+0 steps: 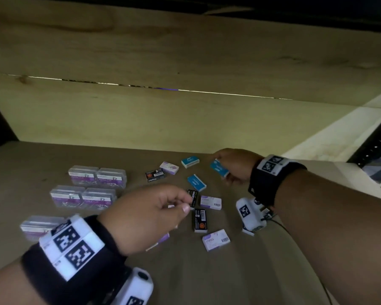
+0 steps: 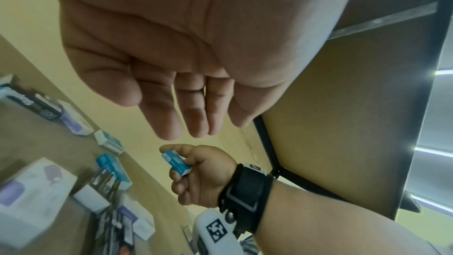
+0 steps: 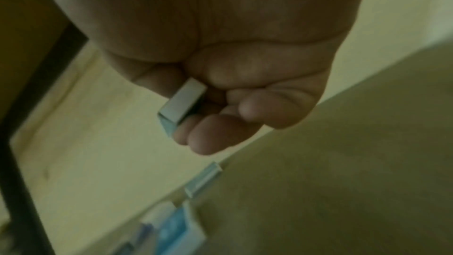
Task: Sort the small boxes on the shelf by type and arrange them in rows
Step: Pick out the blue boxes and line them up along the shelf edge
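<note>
Small boxes lie scattered on the brown shelf (image 1: 53,155): blue ones (image 1: 190,162) (image 1: 196,182), white-and-purple ones (image 1: 169,167) (image 1: 210,202) (image 1: 216,239) and black ones (image 1: 154,175) (image 1: 200,220). My right hand (image 1: 222,167) pinches a blue box (image 1: 218,167) (image 2: 176,163) (image 3: 181,104) above the shelf near the back wall. My left hand (image 1: 188,202) (image 2: 191,129) hovers over the middle with loose, empty fingers, close to another black box (image 1: 193,195). Another purple box (image 1: 163,238) is partly hidden under it.
Several clear plastic cases with purple labels (image 1: 97,177) (image 1: 83,197) (image 1: 37,226) sit in pairs on the left. A wooden back wall (image 1: 163,119) closes the shelf. A dark metal upright (image 1: 374,146) stands at the right.
</note>
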